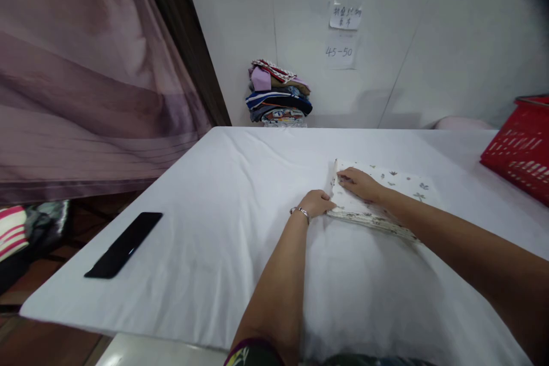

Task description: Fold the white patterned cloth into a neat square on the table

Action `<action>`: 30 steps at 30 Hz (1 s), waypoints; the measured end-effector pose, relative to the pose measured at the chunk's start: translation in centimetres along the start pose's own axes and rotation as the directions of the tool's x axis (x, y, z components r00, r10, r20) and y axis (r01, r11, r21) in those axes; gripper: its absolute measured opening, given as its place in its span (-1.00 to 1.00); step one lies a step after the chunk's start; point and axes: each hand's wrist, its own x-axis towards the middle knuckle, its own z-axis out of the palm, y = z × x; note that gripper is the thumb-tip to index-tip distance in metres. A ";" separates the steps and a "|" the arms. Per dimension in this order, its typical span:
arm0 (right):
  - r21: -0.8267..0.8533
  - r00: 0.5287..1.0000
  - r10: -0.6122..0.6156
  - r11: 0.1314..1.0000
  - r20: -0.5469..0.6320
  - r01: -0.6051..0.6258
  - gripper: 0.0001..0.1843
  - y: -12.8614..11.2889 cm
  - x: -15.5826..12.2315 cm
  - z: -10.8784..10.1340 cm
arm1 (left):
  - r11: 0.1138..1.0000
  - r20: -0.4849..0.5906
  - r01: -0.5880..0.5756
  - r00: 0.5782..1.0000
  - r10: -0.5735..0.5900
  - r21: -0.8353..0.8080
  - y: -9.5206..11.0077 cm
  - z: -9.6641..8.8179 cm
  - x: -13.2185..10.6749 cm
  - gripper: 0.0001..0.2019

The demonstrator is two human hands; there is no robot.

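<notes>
A white cloth with a small grey-green leaf print [403,183] lies folded in several layers on the white-covered table [193,183]. My left hand [316,203], with a bracelet at its wrist, grips the near left corner of the folded cloth between thumb and fingers. Across the top of the cloth, near its far left corner, rests my right hand [362,184], its fingers stretched out over the fabric. The right forearm hides part of the cloth's near right side.
A black flat object [124,245] lies at the table's left. Folded clothes [278,94] are piled beyond the far edge by the wall. A red basket [521,148] stands at the right. A pinkish curtain [86,68] hangs at the left; paper signs [343,34] are on the wall.
</notes>
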 end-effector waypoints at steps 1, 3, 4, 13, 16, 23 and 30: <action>0.049 0.999 0.044 0.998 -0.024 -0.042 -0.62 -0.1 -0.4 -0.2 | 1.000 -0.005 0.002 1.000 -0.002 -0.001 0.1 0.0 -0.1 -0.81; 0.144 0.988 0.140 0.981 -0.062 -0.130 -0.65 -0.7 -1.6 -0.8 | 1.000 -0.010 0.008 1.000 -0.008 -0.001 0.2 -0.1 -0.3 -0.83; 0.180 0.982 0.175 0.970 -0.066 -0.161 -0.68 -1.1 -2.5 -1.2 | 1.000 -0.008 0.013 1.000 -0.013 0.000 0.3 -0.2 -0.3 -0.83; 0.139 0.995 -0.083 0.988 0.058 0.074 -0.78 -6.4 -8.6 -1.3 | 0.998 -0.019 0.049 0.999 -0.049 -0.026 0.6 -0.4 -0.4 -0.82; 0.040 0.996 -0.082 0.996 0.018 0.082 -0.78 -6.9 -8.0 -0.2 | 0.996 0.010 0.053 0.999 -0.053 -0.070 0.6 -0.7 -0.6 -0.82; -0.094 0.998 -0.061 0.994 -0.029 0.058 -0.77 -8.1 -6.9 0.9 | 0.988 0.056 0.044 0.998 -0.036 -0.150 0.5 -1.1 -1.2 -0.81; -0.021 0.995 -0.022 1.000 -0.100 0.020 -0.72 -8.2 -6.9 1.5 | 0.975 0.131 0.059 0.991 -0.031 -0.216 0.2 -1.5 -1.0 -0.77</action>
